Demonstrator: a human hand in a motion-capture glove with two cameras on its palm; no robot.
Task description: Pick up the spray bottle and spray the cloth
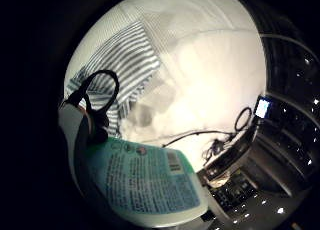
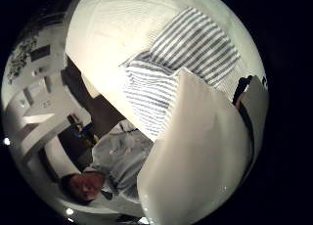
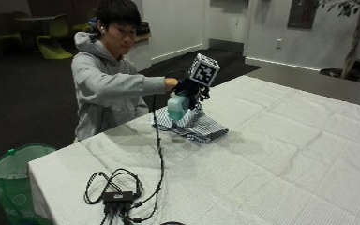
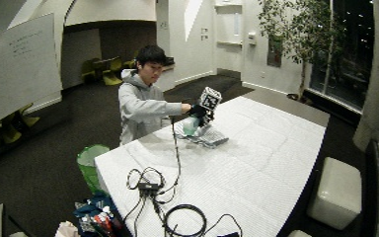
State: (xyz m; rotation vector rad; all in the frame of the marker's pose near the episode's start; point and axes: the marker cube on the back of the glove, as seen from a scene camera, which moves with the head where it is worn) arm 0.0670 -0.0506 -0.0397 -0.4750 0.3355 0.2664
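Note:
My gloved right hand (image 3: 190, 89) holds a pale teal spray bottle (image 3: 177, 107) in the air above a striped cloth (image 3: 195, 126) that lies crumpled on the white table (image 3: 280, 154). In the wide outside view the hand (image 4: 197, 111) grips the bottle (image 4: 189, 126) just over the cloth (image 4: 208, 137). The bottle's label (image 1: 145, 182) fills much of the little finger side palm view, with the striped cloth (image 1: 125, 65) beyond it. From the thumb side, the bottle's plain white side (image 2: 195, 161) looms close over the cloth (image 2: 176, 63).
A black cable runs from the hand down to a small box with coiled cords (image 3: 117, 194) near the table's front corner. A green bin (image 3: 11, 180) stands on the floor beside the table. More cable loops (image 4: 183, 219) lie at the table's front edge.

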